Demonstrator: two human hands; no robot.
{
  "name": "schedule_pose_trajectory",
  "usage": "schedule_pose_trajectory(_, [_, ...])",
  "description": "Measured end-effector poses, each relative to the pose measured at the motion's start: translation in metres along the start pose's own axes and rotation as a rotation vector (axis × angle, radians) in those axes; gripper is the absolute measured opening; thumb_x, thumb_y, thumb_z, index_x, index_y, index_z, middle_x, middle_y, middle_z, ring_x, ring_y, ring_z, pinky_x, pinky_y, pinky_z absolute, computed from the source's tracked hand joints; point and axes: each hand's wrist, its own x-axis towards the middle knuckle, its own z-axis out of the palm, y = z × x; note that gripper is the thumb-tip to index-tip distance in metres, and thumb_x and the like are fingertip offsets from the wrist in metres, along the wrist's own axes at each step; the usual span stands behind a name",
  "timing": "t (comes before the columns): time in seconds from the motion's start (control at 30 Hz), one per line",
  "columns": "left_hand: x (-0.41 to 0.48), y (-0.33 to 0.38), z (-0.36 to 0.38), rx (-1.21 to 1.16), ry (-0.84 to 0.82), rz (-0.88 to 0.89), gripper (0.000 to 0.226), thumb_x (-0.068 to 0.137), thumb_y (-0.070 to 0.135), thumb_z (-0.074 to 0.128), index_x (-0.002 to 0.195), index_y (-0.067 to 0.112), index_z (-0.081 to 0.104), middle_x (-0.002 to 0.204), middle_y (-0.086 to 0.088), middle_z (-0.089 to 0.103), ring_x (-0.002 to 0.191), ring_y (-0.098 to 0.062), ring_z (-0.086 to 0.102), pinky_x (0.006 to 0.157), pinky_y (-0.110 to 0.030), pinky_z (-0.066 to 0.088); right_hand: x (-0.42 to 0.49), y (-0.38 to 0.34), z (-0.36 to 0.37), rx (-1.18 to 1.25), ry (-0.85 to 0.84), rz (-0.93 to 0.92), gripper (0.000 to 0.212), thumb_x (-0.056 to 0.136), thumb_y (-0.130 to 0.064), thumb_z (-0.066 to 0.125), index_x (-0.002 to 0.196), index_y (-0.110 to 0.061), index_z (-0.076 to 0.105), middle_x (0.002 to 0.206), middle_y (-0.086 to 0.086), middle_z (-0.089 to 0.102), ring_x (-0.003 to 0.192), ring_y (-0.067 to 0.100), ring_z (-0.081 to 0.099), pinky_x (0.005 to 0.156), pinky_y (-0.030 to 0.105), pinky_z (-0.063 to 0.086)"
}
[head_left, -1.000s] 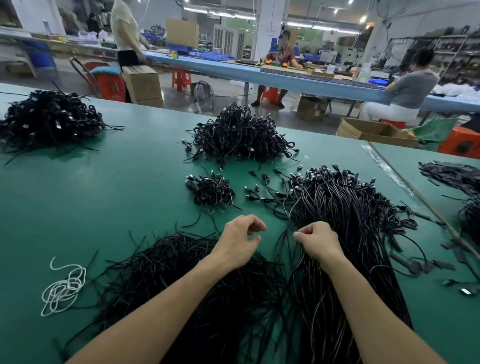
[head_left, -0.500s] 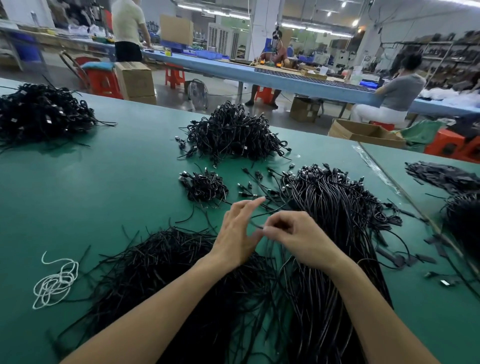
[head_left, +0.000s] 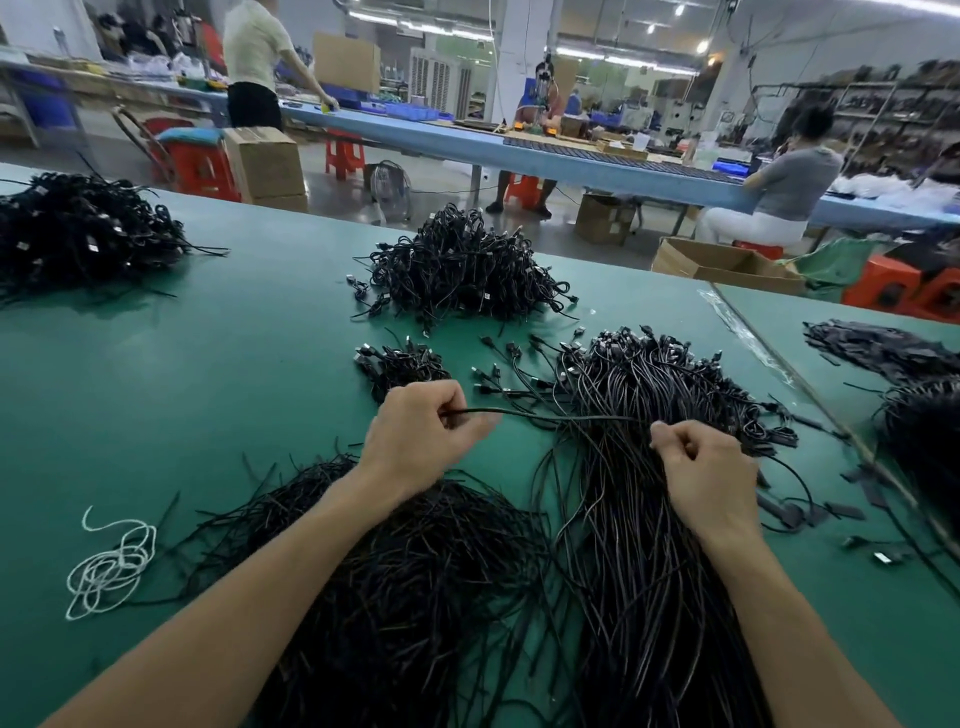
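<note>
Cable (head_left: 540, 414), black, single: centre frame, held level. We grip one end in the left hand (head_left: 423, 439), fingers curled; right hand (head_left: 709, 478) pinches it where it leaves the loose bundle (head_left: 649, 571), likely to free one strand. Coiled pile (head_left: 405, 364) sits just above.

Your green tabletop (head_left: 171, 395) carries a heap of black cables (head_left: 78, 234) at its far left edge; a second heap (head_left: 457, 270) sits at the far edge's middle; a small bunch (head_left: 405, 364) lies just nearer you; a long cable bundle (head_left: 649, 519) runs to the near edge, right of centre; loose black strands (head_left: 395, 571) lie beside it; a white cord (head_left: 111, 566) lies coiled toward the near left corner.
</note>
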Motion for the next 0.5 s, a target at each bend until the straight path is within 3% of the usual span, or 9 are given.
schedule_pose_trajectory(0.07, [-0.005,0.003,-0.003,-0.038,-0.197,-0.001,0.047,0.081,0.059,0.066,0.061,0.019,0.049,0.052,0.014,0.042,0.044,-0.003,0.035,0.046,-0.016,0.034,-0.004,0.002,0.003,-0.282,-0.162,-0.058,0.035,0.099,-0.045,0.052,0.118,-0.019,0.066,0.089,-0.004,0.070,0.080,0.014,0.065,0.067,0.031,0.050])
schedule_pose_trajectory(0.1, [-0.006,0.005,-0.003,-0.050,-0.278,-0.008,0.053,0.082,0.065,0.058,0.061,0.017,0.049,0.053,0.012,0.041,0.044,-0.003,0.034,0.046,-0.017,0.034,-0.006,0.001,0.005,-0.418,-0.227,-0.126,0.046,0.098,-0.049,0.051,0.136,-0.023,0.055,0.113,-0.004,0.069,0.103,0.019,0.064,0.089,0.036,0.051])
schedule_pose_trajectory(0.17, [-0.009,0.009,0.000,-0.072,-0.378,-0.020,0.057,0.089,0.067,0.042,0.061,0.017,0.044,0.053,0.013,0.039,0.045,-0.006,0.032,0.048,-0.020,0.034,-0.009,-0.007,0.009,-0.488,-0.297,-0.337,0.068,0.096,-0.057,0.046,0.155,-0.035,0.020,0.147,-0.015,0.040,0.142,0.014,0.035,0.122,0.037,0.020])
schedule_pose_trajectory(0.2, [-0.009,0.010,0.003,-0.096,-0.400,-0.026,0.055,0.095,0.061,0.039,0.060,0.018,0.042,0.053,0.013,0.038,0.047,-0.008,0.032,0.051,-0.022,0.034,-0.011,-0.015,0.010,-0.430,-0.334,-0.433,0.072,0.096,-0.059,0.044,0.156,-0.039,0.010,0.150,-0.019,0.026,0.147,0.008,0.021,0.123,0.034,0.006])
schedule_pose_trajectory(0.27, [-0.009,0.011,0.007,-0.141,-0.419,-0.035,0.051,0.103,0.046,0.039,0.060,0.018,0.043,0.055,0.011,0.039,0.052,-0.011,0.035,0.056,-0.029,0.035,-0.014,-0.030,0.016,-0.277,-0.392,-0.545,0.063,0.098,-0.057,0.040,0.154,-0.042,0.017,0.152,-0.022,0.024,0.146,0.003,0.017,0.123,0.032,0.003])
schedule_pose_trajectory(0.3, [-0.009,0.011,0.007,-0.163,-0.421,-0.038,0.049,0.105,0.040,0.039,0.062,0.018,0.047,0.057,0.008,0.041,0.053,-0.012,0.036,0.057,-0.031,0.036,-0.015,-0.034,0.020,-0.217,-0.404,-0.567,0.053,0.100,-0.052,0.041,0.150,-0.039,0.032,0.149,-0.019,0.037,0.143,0.003,0.028,0.124,0.032,0.009])
schedule_pose_trajectory(0.37, [-0.010,0.010,0.006,-0.197,-0.423,-0.067,0.044,0.106,0.033,0.041,0.068,0.020,0.059,0.056,0.008,0.040,0.052,-0.012,0.036,0.055,-0.030,0.035,-0.016,-0.041,0.025,-0.091,-0.407,-0.545,0.030,0.102,-0.037,0.046,0.127,-0.029,0.061,0.121,-0.014,0.064,0.117,0.006,0.055,0.113,0.030,0.033])
schedule_pose_trajectory(0.43, [-0.012,0.009,0.002,-0.174,-0.443,-0.109,0.040,0.106,0.032,0.041,0.075,0.021,0.064,0.053,0.011,0.036,0.048,-0.010,0.033,0.052,-0.028,0.032,-0.019,-0.047,0.031,0.044,-0.393,-0.487,0.020,0.102,-0.029,0.051,0.107,-0.023,0.070,0.100,-0.015,0.067,0.097,0.005,0.060,0.091,0.025,0.046])
schedule_pose_trajectory(0.5, [-0.016,0.013,0.000,-0.190,-0.523,-0.176,0.046,0.104,0.043,0.040,0.070,0.021,0.062,0.053,0.009,0.033,0.045,-0.009,0.029,0.049,-0.025,0.030,-0.022,-0.051,0.036,0.151,-0.350,-0.449,0.016,0.100,-0.026,0.056,0.099,-0.023,0.071,0.089,-0.020,0.066,0.088,-0.001,0.060,0.078,0.015,0.045])
